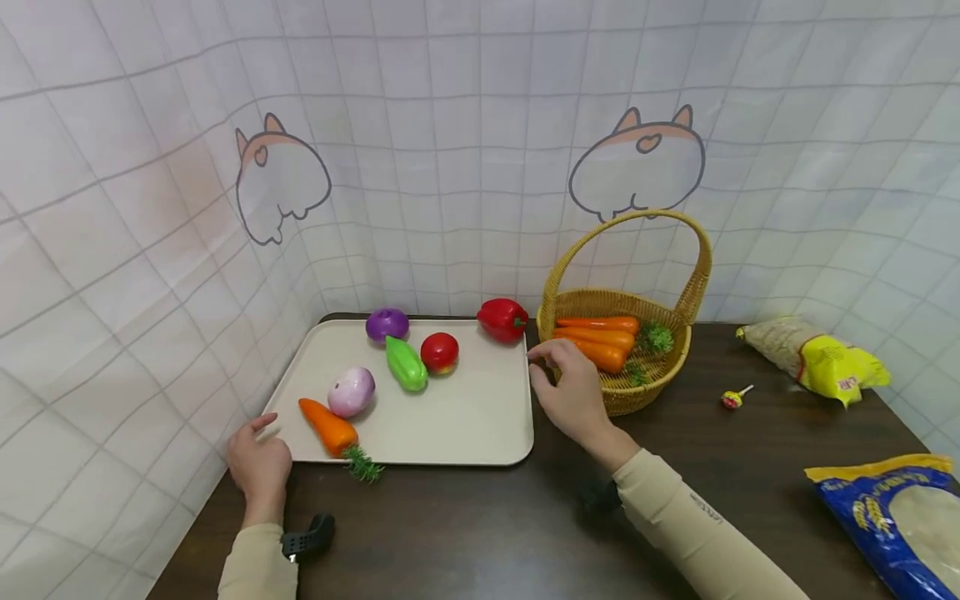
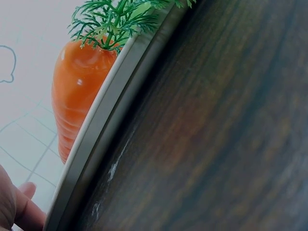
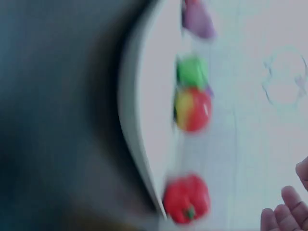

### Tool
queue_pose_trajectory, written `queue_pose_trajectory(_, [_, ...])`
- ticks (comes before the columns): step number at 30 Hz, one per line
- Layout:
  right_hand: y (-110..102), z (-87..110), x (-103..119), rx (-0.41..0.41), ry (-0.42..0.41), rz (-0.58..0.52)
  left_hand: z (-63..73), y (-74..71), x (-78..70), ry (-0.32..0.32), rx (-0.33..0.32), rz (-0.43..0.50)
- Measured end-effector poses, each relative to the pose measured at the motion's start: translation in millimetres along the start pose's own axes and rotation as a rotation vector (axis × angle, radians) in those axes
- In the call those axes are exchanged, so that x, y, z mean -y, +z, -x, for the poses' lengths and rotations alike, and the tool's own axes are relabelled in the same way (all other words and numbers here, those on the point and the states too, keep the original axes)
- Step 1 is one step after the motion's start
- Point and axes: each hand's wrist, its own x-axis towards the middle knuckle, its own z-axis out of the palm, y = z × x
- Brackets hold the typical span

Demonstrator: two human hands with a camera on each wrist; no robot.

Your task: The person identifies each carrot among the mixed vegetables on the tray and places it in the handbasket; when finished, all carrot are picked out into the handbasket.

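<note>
A cream tray [image 1: 465,425] holds an orange carrot with green fronds [image 1: 330,429], a pale purple onion-like vegetable [image 1: 351,392], a green vegetable [image 1: 407,364], a red round fruit [image 1: 439,353], a dark purple vegetable [image 1: 387,325] and a red bell pepper [image 1: 502,320]. My left hand [image 1: 258,462] is at the tray's front left corner, a finger meeting the rim in the left wrist view. Beside the tray's right edge hovers my right hand [image 1: 570,392], fingers loosely bent, nothing between them. It partly hides a wicker basket [image 1: 626,402] with several carrots [image 1: 600,340].
A lollipop [image 1: 732,400] lies right of the basket. Farther right are a yellow-and-clear bag [image 1: 817,354] and a blue-and-yellow packet [image 1: 892,517]. The dark table [image 1: 450,533] meets a white gridded curtain [image 1: 442,167] at its back and sides.
</note>
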Motion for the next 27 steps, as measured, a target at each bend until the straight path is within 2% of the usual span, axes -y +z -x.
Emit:
queue_pose_trajectory(8, [60.0, 37.6, 37.2, 0.259, 0.114, -0.12, 0.6, 2.0, 0.3, -0.013, 0.0, 0.016])
queue_pose_trajectory(12, [86.2, 48.7, 53.2, 0.357, 0.213, -0.219, 0.3, 2.5, 0.9, -0.014, -0.001, 0.016])
queue_pose_trajectory(17, [108.0, 48.3, 70.3, 0.403, 0.329, -0.297, 0.3, 3.5, -1.0, -0.012, 0.006, 0.014])
queue_pose_trajectory(22, [128.3, 49.6, 84.6, 0.458, 0.403, -0.286, 1.1, 3.1, -2.4, -0.008, 0.01, 0.011])
queue_pose_trajectory(24, [137.4, 51.0, 88.9, 0.455, 0.427, -0.266, 1.6, 2.9, -2.4, -0.021, 0.013, 0.008])
queue_pose_trajectory(27, [150.2, 51.3, 94.6, 0.407, 0.468, -0.262, 2.1, 2.9, -2.1, -0.028, 0.016, 0.003])
